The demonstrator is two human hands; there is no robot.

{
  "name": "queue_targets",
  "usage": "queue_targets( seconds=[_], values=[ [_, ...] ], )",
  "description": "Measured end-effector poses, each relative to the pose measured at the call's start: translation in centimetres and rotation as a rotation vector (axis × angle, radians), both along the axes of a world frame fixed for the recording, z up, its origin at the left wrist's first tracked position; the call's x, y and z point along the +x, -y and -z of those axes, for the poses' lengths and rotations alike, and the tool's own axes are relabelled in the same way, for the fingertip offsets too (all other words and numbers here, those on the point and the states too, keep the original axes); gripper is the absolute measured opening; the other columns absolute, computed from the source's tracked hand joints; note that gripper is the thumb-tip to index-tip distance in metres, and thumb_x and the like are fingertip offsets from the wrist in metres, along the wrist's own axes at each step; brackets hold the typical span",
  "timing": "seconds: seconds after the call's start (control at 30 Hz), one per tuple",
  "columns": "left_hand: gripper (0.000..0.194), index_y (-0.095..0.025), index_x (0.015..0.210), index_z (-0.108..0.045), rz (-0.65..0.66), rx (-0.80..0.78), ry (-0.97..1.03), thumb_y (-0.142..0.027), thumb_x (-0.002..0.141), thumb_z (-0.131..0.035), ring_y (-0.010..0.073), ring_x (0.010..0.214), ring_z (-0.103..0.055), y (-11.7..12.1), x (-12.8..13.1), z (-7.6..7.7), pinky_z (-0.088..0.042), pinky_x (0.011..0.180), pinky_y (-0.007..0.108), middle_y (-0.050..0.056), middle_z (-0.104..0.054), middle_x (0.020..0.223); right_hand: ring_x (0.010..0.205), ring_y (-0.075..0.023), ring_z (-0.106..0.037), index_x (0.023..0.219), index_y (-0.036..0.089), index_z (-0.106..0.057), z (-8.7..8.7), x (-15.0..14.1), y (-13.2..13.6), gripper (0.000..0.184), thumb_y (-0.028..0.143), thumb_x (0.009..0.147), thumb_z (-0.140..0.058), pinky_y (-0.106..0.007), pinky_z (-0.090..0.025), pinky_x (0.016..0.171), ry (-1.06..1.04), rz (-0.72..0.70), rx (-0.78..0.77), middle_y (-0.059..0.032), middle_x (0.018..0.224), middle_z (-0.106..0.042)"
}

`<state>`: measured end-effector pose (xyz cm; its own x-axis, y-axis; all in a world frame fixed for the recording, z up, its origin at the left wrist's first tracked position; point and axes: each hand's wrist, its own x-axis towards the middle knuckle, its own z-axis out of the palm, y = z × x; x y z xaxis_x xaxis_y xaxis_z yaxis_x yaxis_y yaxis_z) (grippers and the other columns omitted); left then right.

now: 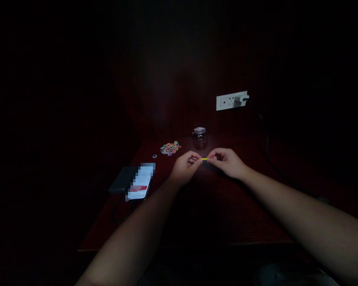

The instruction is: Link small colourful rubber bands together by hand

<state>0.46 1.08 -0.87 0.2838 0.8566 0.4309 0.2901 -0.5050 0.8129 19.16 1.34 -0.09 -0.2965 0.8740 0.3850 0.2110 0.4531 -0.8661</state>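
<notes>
A small yellow band (204,159), looking like a hair tie, spans the gap between my two hands above the dark red table. My left hand (186,166) pinches its left end between thumb and fingers. At the other end, the thumb and fingertips of my right hand (228,162) are closed on it too. Left of my hands lies a loose pile of colourful hair ties (170,148). One pale blue hair tie (154,156) rests apart from that pile. Just beyond my hands stands a clear round jar (199,136) with a lid.
A lit phone (141,182) lies on the left of the table (214,222), against a dark power bank (122,180) with a cable. On the wall, a white socket plate (226,102) holds a plugged-in charger (241,97), its dark cord running down at the right. Surroundings are very dark.
</notes>
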Motion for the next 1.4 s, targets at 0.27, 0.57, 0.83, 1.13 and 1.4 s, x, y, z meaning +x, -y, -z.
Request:
queue_targets(
  seconds=[0.27,0.57,0.83,1.13,1.4],
  values=[
    [0.018,-0.015,0.088,-0.060,-0.007,-0.006,-0.021,-0.031,0.079,-0.058,0.0109,0.070,-0.055,0.1,0.0,-0.2,-0.043,0.059,0.020,0.003,-0.062,0.079,0.053,-0.0102,-0.042,0.072,0.016,-0.062,0.2,0.2,-0.2,0.024,0.040,0.071,-0.066,-0.024,-0.032,0.051,-0.001,0.001,0.030,0.0018,0.058,-0.051],
    [0.014,-0.015,0.085,-0.058,0.033,0.024,-0.097,-0.028,0.081,-0.054,0.0102,0.069,-0.052,0.7,0.1,-0.8,-0.041,0.060,0.020,0.001,-0.058,0.078,0.050,-0.0083,-0.044,0.072,0.014,-0.061,0.7,1.0,-1.6,0.026,0.038,0.069,-0.069,-0.022,-0.031,0.048,-0.062,-0.007,-0.029,0.0014,0.058,-0.056],
    [0.016,-0.015,0.085,-0.057,0.004,0.003,-0.044,-0.031,0.081,-0.055,0.0096,0.067,-0.051,0.2,-0.4,-0.2,-0.041,0.060,0.019,0.001,-0.058,0.076,0.050,-0.0088,-0.050,0.073,0.016,-0.054,0.3,1.3,-1.5,0.025,0.037,0.072,-0.067,-0.022,-0.037,0.050,-0.166,-0.024,-0.076,0.0021,0.054,-0.056],
    [0.017,-0.014,0.085,-0.056,0.014,-0.008,-0.022,-0.030,0.081,-0.056,0.0096,0.068,-0.053,0.3,0.2,0.0,-0.041,0.060,0.020,0.002,-0.059,0.077,0.053,-0.0067,-0.045,0.097,0.015,-0.057,0.7,0.3,-0.4,0.036,0.031,0.068,-0.071,-0.021,-0.036,0.049,-0.031,-0.192,-0.014,0.0006,0.072,-0.058],
    [0.016,-0.014,0.087,-0.056,0.036,-0.027,-0.019,-0.028,0.080,-0.057,0.0101,0.069,-0.053,0.2,0.3,0.2,-0.042,0.060,0.020,0.003,-0.059,0.078,0.052,-0.0084,-0.041,0.083,0.014,-0.060,0.2,0.1,0.1,0.024,0.035,0.073,-0.066,-0.022,-0.033,0.049,0.046,-0.110,0.051,0.0023,0.060,-0.050]
  ],
)
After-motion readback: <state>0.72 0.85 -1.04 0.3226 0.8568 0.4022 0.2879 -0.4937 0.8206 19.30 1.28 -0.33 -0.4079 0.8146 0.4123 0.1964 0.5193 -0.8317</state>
